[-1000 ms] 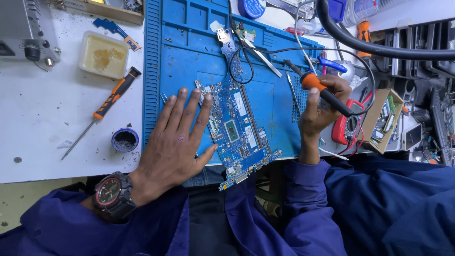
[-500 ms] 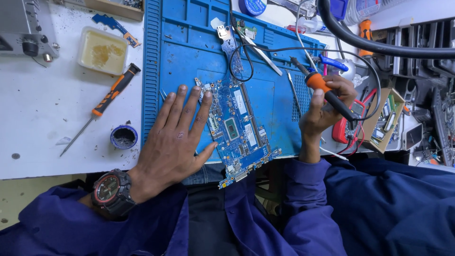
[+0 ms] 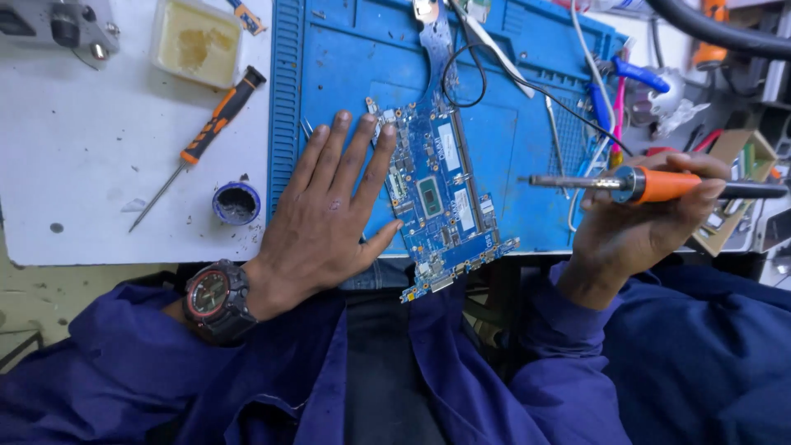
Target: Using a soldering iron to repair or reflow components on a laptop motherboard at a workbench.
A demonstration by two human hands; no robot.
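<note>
A blue circuit board (image 3: 441, 198) lies on the blue work mat (image 3: 346, 74), its near end hanging over the table's front edge. My left hand (image 3: 329, 214) rests flat on the mat with fingers spread, fingertips and thumb touching the board's left edge. My right hand (image 3: 634, 227) grips a soldering iron (image 3: 651, 185) with an orange handle; its metal tip points left, held in the air to the right of the board, apart from it. A black cable runs from the iron's back end.
On the white table left of the mat lie an orange-black screwdriver (image 3: 202, 140), a small round blue pot (image 3: 236, 203) and a yellowish square tub (image 3: 196, 41). Tweezers, wires and tools crowd the mat's far end and right side (image 3: 626, 91). A black hose (image 3: 725, 33) crosses top right.
The soldering iron has swung from pointing up-left to lying level with its tip pointing left. The camera has come closer. My left hand stays flat beside the board.
</note>
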